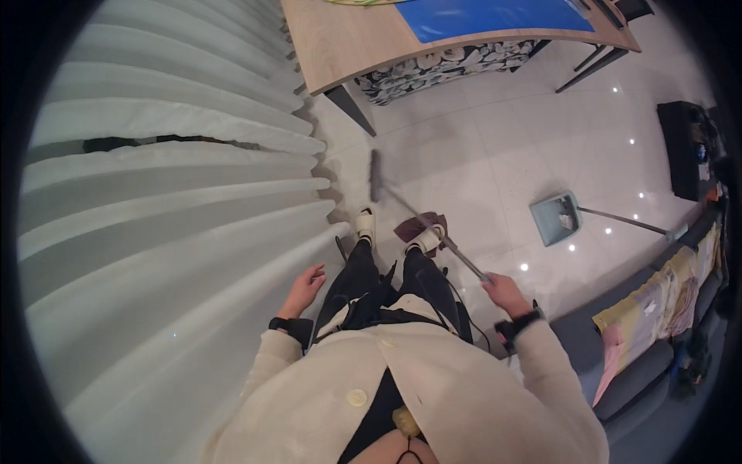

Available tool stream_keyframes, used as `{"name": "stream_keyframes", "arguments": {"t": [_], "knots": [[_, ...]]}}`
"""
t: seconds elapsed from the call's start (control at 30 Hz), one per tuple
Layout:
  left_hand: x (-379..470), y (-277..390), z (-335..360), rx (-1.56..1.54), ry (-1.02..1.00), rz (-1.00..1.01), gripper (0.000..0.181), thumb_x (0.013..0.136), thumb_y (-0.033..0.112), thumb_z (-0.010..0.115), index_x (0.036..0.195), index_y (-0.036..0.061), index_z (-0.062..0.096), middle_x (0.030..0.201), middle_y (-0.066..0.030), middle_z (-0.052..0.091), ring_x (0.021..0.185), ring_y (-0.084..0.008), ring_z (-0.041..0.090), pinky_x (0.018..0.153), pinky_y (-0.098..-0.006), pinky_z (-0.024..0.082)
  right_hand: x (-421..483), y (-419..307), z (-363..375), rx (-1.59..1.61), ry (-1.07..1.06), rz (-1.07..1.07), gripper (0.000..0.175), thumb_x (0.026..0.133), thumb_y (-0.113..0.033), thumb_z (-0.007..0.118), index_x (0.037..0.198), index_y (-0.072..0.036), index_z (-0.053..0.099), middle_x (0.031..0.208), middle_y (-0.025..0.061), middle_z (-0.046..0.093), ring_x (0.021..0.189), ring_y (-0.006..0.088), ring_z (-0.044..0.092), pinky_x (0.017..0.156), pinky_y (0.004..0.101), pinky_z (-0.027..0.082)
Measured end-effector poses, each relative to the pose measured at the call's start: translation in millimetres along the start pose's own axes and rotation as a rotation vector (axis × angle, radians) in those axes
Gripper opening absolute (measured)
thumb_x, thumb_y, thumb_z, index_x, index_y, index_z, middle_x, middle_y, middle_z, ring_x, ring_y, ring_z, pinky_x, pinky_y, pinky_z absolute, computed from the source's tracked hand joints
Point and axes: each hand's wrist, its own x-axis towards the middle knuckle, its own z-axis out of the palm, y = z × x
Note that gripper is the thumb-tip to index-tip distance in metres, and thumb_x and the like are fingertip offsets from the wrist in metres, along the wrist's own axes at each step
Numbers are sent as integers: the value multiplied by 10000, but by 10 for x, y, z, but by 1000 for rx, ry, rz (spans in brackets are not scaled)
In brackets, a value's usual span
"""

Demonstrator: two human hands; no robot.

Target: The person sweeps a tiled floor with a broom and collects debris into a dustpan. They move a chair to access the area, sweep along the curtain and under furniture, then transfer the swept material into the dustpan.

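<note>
My right hand is closed around the metal handle of a broom. The handle slants away past my right foot to a grey-brown bristled head, which rests on the floor ahead of my feet. My left hand hangs beside my left thigh near the curtain, fingers loosely bent and holding nothing. Under my right slipper lies a dark maroon cloth. Off to the right, a light blue-grey dustpan sits on the floor with some pale debris inside; its long handle reaches toward the sofa.
White pleated curtains fill the left side. Ahead stands a wooden table with dark angled legs and a blue mat; a patterned box or bench is beneath it. A grey sofa and a black cabinet line the right.
</note>
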Motion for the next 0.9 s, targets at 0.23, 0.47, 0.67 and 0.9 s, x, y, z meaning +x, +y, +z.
{"name": "stream_keyframes", "arguments": {"t": [0.23, 0.47, 0.67, 0.9], "knots": [[-230, -33, 10, 16, 68, -50, 389, 883, 164, 563, 1253, 64, 496, 1094, -152, 614, 972, -219, 602, 847, -315, 472, 1103, -272, 818, -164, -19, -113, 316, 816, -307, 525, 892, -17, 626, 903, 222, 611, 885, 382, 579, 776, 466, 455], [-114, -42, 46, 47, 41, -67, 389, 891, 209, 548, 1248, 66, 496, 1102, -142, 614, 998, -237, 600, 857, -322, 465, -219, 1426, -92, 244, 88, 440, 248, 805, -266, 551, 839, -30, 619, 546, 111, 527, 479, 202, 531, 479, 352, 434], [43, 9, 61, 36, -8, -47, 395, 890, 181, 544, 1262, 66, 484, 1116, -135, 604, 1004, -211, 583, 880, -303, 446, -835, 1463, -554, -93, 343, 304, 223, 821, -222, 563, 912, -24, 611, 603, 151, 561, 537, 245, 575, 517, 379, 454], [-6, -258, -48, -15, 5, -47, 389, 883, 165, 559, 1251, 58, 492, 1105, -140, 609, 983, -207, 592, 860, -309, 461, -463, 350, -190, 20, 188, 31, 287, 824, -206, 571, 1028, -5, 583, 916, 238, 620, 892, 399, 588, 752, 423, 476]]}}
